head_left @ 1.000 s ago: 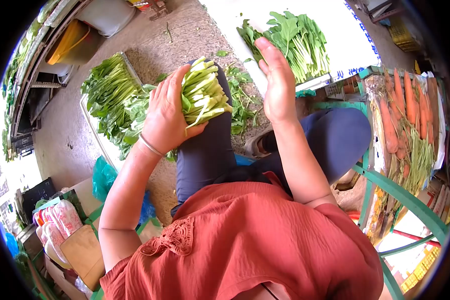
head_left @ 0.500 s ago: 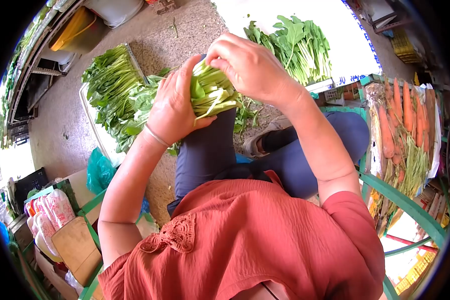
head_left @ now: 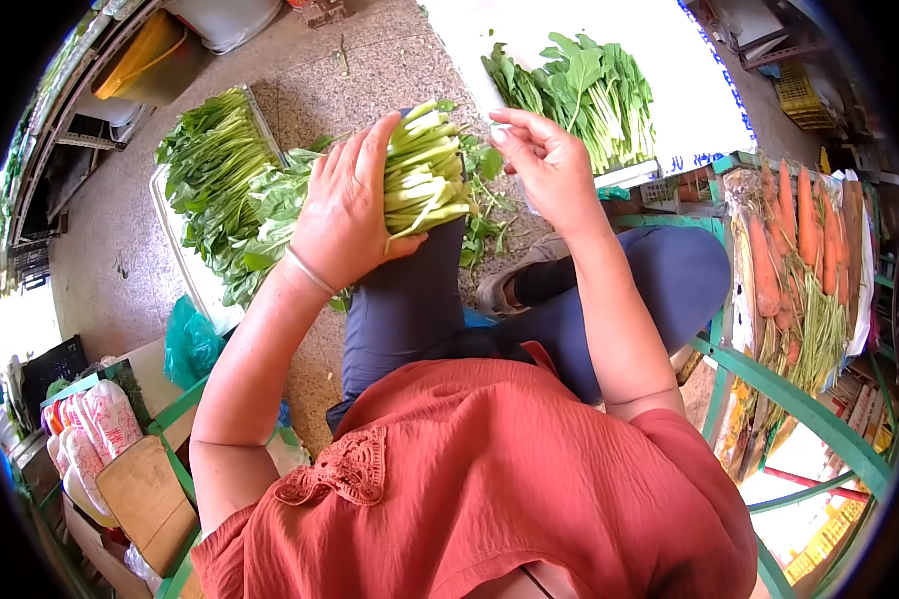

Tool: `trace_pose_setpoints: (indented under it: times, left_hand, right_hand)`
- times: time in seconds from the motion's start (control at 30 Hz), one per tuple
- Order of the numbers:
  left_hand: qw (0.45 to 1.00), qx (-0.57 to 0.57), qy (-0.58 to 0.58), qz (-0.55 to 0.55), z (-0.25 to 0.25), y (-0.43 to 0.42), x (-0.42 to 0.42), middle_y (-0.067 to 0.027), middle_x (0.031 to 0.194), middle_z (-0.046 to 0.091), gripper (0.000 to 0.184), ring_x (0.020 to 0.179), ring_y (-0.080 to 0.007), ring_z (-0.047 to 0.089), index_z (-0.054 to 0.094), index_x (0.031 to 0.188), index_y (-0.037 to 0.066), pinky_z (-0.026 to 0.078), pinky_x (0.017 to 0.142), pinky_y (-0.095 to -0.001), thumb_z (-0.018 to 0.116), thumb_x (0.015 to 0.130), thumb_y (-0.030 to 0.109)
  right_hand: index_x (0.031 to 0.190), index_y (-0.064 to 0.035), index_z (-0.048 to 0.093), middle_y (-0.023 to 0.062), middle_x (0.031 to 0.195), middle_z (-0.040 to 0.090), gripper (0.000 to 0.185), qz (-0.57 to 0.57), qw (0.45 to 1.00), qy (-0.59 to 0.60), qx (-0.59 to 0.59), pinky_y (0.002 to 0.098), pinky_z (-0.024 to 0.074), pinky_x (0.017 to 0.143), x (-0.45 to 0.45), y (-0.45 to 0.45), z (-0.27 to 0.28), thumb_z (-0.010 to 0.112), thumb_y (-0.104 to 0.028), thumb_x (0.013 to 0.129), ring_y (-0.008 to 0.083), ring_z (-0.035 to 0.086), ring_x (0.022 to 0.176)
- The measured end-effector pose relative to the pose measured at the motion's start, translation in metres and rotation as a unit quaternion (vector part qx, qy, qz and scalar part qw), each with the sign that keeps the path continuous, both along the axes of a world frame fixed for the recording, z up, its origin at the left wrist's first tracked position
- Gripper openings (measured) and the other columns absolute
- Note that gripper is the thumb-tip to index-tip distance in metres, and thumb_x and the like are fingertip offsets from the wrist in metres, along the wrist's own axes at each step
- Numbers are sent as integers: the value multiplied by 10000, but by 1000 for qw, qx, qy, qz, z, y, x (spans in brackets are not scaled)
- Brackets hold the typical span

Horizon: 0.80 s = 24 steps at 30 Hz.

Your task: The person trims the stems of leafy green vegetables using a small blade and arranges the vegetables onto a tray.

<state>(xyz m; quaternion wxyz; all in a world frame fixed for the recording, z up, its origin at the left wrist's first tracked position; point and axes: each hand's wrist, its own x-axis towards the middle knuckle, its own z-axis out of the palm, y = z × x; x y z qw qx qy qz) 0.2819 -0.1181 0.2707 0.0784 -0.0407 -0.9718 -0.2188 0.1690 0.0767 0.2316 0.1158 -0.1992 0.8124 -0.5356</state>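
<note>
In the head view my left hand [head_left: 345, 200] is wrapped around a bunch of leafy greens [head_left: 428, 175] above my thigh. Its pale cut stems point right, and its leaves trail off to the left under my wrist. My right hand [head_left: 552, 170] is held apart, to the right of the stem ends. Thumb and forefinger come close together there; whether something small sits between them is too fine to see. Loose leaves [head_left: 484, 225] lie on the floor below, between my two hands.
Left, a tray [head_left: 185, 245] bears a row of greens [head_left: 215, 165]. More greens [head_left: 609, 105] lie on a white board [head_left: 699, 90] ahead. Carrots [head_left: 807, 225] are stacked at right beside a green metal frame [head_left: 804, 394]. A yellow bucket [head_left: 145, 65] stands at upper left.
My right hand has moved from the top of the bunch away to the right and slightly down, uncovering the stem ends. My left hand keeps its hold on the greens.
</note>
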Motion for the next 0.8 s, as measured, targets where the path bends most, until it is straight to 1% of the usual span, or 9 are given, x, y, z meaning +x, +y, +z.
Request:
trace_pose_setpoints:
  times: [0.03, 0.07, 0.17, 0.3, 0.37, 0.47, 0.6, 0.7, 0.8]
  left_hand:
    - [1000, -4, -6, -2, 1, 0, 0, -176, 1231, 466, 1045, 1136, -349, 459, 278, 1353, 29, 350, 978, -415, 836, 491, 226]
    - [1000, -9, -10, -5, 2, 0, -1, -177, 1236, 463, 1047, 1141, -352, 455, 277, 1352, 29, 346, 981, -417, 836, 489, 228]
    - [1000, -11, 0, -4, 1, 0, -1, -180, 1248, 456, 1048, 1150, -352, 451, 273, 1353, 27, 339, 991, -416, 836, 492, 229]
    - [1000, -9, -16, -2, 2, 0, -1, -182, 1263, 448, 1055, 1156, -353, 447, 264, 1358, 24, 340, 994, -417, 835, 496, 231]
    - [999, 33, 16, 0, 0, 1, 0, -177, 1226, 456, 1063, 1098, -336, 477, 257, 1364, 61, 354, 958, -422, 832, 484, 218]
    - [998, 47, 43, -16, 2, 5, 0, -171, 1268, 448, 1088, 1148, -354, 452, 241, 1391, 74, 358, 981, -423, 834, 487, 195]
    - [1000, -2, -4, 2, 4, 6, -2, -164, 1270, 444, 1090, 1141, -351, 457, 244, 1401, 122, 361, 976, -427, 832, 484, 172]
    - [1000, -20, -19, 7, 1, 6, -3, -159, 1270, 442, 1085, 1136, -351, 458, 252, 1402, 148, 364, 969, -435, 828, 483, 165]
    - [1000, -17, 13, -9, -4, 7, -5, -198, 1222, 450, 1084, 1088, -373, 470, 214, 1415, 196, 349, 932, -455, 813, 513, 243]
  right_hand:
    - [1005, -54, 646, 40, 806, 652, 204, 45, 990, -40, -124, 235, 477, 657, 7, -5, 14, 635, -167, 835, 98, 585, 712]
    - [936, -42, 664, 29, 786, 641, 186, 58, 985, -22, -159, 220, 466, 648, 9, -8, 17, 695, -133, 777, 85, 567, 697]
    - [918, -36, 663, 20, 755, 629, 175, 81, 985, 71, -133, 213, 459, 634, 12, -13, 27, 707, -94, 759, 70, 550, 690]
    - [881, -13, 656, 19, 725, 625, 163, 83, 988, 9, -130, 219, 465, 624, 11, -25, 21, 717, -78, 744, 64, 540, 655]
    - [874, -7, 655, 30, 726, 636, 167, 85, 988, 14, -130, 223, 473, 617, 9, -31, 23, 721, -90, 744, 66, 555, 640]
    - [869, -2, 652, 55, 719, 654, 186, 86, 989, 22, -117, 221, 486, 606, 4, -38, 26, 728, -114, 742, 82, 598, 646]
    - [880, -12, 640, 56, 747, 645, 202, 61, 993, 2, -102, 226, 487, 601, 4, -34, 24, 731, -125, 739, 93, 594, 646]
    - [903, -37, 616, 56, 760, 617, 251, -24, 985, 82, -153, 245, 482, 579, 26, -27, 32, 704, -231, 771, 122, 585, 630]
    - [910, -75, 582, 74, 771, 545, 384, -7, 972, 237, 8, 295, 460, 537, 53, -28, 30, 626, -438, 793, 208, 569, 653]
